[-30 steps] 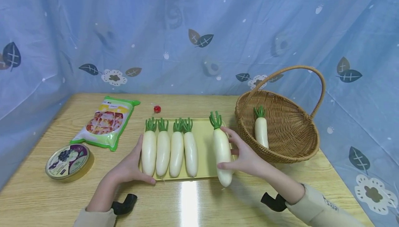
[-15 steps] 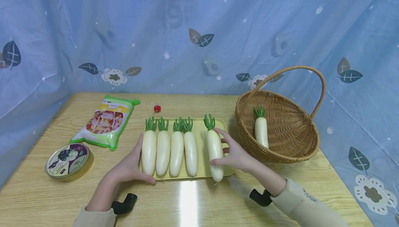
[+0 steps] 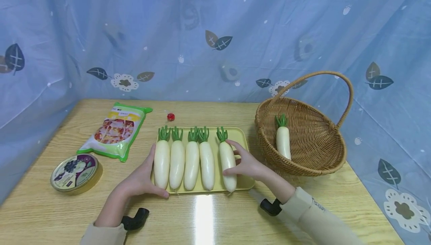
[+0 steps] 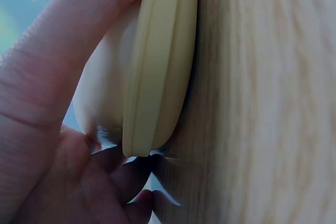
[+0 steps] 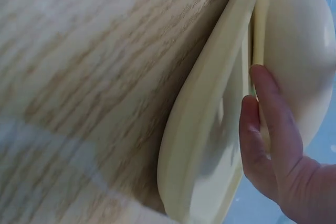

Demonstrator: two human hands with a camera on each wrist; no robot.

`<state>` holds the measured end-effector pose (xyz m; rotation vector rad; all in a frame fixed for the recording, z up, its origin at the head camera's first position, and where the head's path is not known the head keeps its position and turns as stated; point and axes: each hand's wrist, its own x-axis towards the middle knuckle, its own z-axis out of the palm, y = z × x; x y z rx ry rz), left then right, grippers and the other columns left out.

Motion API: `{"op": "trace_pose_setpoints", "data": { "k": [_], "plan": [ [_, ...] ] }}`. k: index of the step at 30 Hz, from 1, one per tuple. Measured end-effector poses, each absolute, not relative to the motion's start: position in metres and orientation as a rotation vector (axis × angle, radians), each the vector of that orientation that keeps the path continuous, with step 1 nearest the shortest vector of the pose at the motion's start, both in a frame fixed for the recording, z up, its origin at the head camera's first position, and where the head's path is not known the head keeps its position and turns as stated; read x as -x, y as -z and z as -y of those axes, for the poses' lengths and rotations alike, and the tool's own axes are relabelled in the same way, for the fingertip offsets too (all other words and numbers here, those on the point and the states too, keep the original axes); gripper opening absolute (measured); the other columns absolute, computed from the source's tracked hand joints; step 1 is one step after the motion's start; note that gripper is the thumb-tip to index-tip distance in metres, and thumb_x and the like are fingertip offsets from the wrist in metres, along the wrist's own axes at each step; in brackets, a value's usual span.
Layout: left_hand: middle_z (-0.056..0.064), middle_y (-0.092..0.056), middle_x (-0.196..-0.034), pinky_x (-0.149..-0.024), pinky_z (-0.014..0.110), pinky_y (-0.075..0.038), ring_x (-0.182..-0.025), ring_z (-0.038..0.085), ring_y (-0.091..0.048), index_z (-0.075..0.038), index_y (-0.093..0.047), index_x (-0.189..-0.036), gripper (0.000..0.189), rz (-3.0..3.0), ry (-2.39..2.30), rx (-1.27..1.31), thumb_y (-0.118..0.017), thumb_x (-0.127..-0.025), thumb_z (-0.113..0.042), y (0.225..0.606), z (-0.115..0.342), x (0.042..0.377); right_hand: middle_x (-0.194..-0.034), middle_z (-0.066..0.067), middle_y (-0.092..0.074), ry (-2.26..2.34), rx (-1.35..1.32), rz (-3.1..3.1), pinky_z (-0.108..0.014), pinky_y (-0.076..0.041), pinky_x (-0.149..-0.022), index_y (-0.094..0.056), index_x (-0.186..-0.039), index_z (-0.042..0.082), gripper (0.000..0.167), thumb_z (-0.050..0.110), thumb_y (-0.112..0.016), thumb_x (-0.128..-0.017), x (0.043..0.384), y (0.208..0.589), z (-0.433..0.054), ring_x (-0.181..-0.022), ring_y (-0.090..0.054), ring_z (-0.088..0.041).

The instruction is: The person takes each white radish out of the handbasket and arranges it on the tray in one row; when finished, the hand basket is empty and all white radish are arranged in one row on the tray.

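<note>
My right hand (image 3: 247, 166) grips a white radish (image 3: 227, 159) with green stem stubs from its right side, low over the right part of a yellow tray (image 3: 240, 134). In the right wrist view the fingers lie along the underside of the radish (image 5: 302, 40), close to the tray floor. My left hand (image 3: 143, 177) holds the tray's front left corner, thumb along the front edge and fingers along the left side. Several more white radishes (image 3: 176, 162) lie side by side in the tray, stems pointing away. In the left wrist view the tray wall (image 4: 157, 72) sits between thumb and fingers.
To the right stands a tilted wicker basket (image 3: 316, 140) with a tall handle and one radish (image 3: 283, 142) inside. A green-edged food bag (image 3: 116, 131) and a round tin (image 3: 75, 174) lie on the left. Behind the tray is a small red object (image 3: 170, 117).
My right hand has moved left and lowered the radish toward the row in the tray. The left hand has stayed at the tray's corner.
</note>
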<state>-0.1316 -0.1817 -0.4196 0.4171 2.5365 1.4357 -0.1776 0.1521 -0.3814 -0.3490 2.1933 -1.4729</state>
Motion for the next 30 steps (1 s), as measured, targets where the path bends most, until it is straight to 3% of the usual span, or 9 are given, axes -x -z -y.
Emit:
{"op": "trace_pose_setpoints", "data": {
  "k": [5, 15, 30],
  "plan": [
    [0.021, 0.009, -0.15, -0.105, 0.058, -0.008, -0.135, 0.038, 0.0, -0.016, 0.024, -0.142, 0.15, -2.533, -1.449, -0.432, -0.09, -0.046, -0.035, 0.42, 0.181, 0.133, -0.127, -0.029, -0.035, 1.466, 0.335, -2.164, -0.04, -0.053, -0.071, -0.019, -0.146, 0.018, 0.098, 0.005, -0.077, -0.069, 0.182, 0.385, -0.148, -0.091, -0.057, -0.029],
    [0.022, 0.008, -0.15, -0.105, 0.058, -0.008, -0.135, 0.039, 0.0, -0.008, 0.02, -0.143, 0.151, -2.551, -1.424, -0.421, -0.091, -0.044, -0.036, 0.421, 0.179, 0.134, -0.127, -0.029, -0.035, 1.461, 0.377, -2.187, -0.039, -0.052, -0.074, -0.017, -0.146, 0.018, 0.101, 0.007, -0.08, -0.068, 0.188, 0.389, -0.143, -0.096, -0.057, -0.033],
    [0.022, 0.009, -0.15, -0.104, 0.059, -0.008, -0.135, 0.041, 0.001, -0.015, 0.023, -0.142, 0.15, -2.531, -1.442, -0.427, -0.091, -0.046, -0.032, 0.42, 0.182, 0.131, -0.131, -0.026, -0.032, 1.383, 0.424, -2.214, -0.036, -0.052, -0.076, -0.016, -0.147, 0.017, 0.105, 0.008, -0.082, -0.066, 0.192, 0.391, -0.133, -0.094, -0.058, -0.028]
  ]
}}
